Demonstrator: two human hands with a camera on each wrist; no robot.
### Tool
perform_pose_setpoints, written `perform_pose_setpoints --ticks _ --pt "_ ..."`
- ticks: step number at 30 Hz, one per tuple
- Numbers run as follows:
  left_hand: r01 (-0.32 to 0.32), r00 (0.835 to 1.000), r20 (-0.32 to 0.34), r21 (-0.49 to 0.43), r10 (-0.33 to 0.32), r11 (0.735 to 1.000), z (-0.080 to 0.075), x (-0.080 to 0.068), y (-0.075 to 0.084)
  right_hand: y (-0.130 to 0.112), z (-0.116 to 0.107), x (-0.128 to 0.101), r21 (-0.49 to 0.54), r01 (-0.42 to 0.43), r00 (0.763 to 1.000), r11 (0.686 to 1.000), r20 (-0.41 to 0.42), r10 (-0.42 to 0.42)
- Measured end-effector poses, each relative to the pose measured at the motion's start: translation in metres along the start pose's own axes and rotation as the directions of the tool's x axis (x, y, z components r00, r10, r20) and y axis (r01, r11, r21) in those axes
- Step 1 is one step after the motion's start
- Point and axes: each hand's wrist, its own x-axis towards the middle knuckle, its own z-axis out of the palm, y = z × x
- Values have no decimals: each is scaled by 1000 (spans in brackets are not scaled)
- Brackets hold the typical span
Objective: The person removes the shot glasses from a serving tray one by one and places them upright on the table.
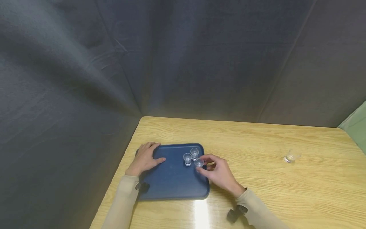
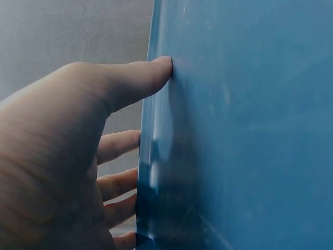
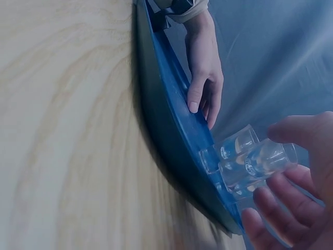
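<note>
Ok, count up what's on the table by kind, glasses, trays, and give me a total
Small clear glasses: 4, two standing on the tray, one held by the right hand at the tray's edge, one alone far right on the table
Blue tray: 1, the left hand resting on it
Total: 5

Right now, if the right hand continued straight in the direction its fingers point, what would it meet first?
Probably the nearer of the two small clear cups standing on the blue tray. The right hand already pinches a third cup just beside them; the gap is hard to judge.
</note>
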Motion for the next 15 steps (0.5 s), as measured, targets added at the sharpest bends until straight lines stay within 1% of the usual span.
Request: perform_pose_setpoints --ticks 6,10,15 --pt "1 1000 3 2 -1 1000 0 0 0 5 -4 -2 41 -10 1000 999 -14 11" --pt "0 1000 4 6 0 1000 0 0 -1 7 -5 -3 51 6 1000 999 -28 -4" --pt "2 1000 8 4 -2 1000 0 0 0 8 -7 -5 56 -5 999 998 -42 8"
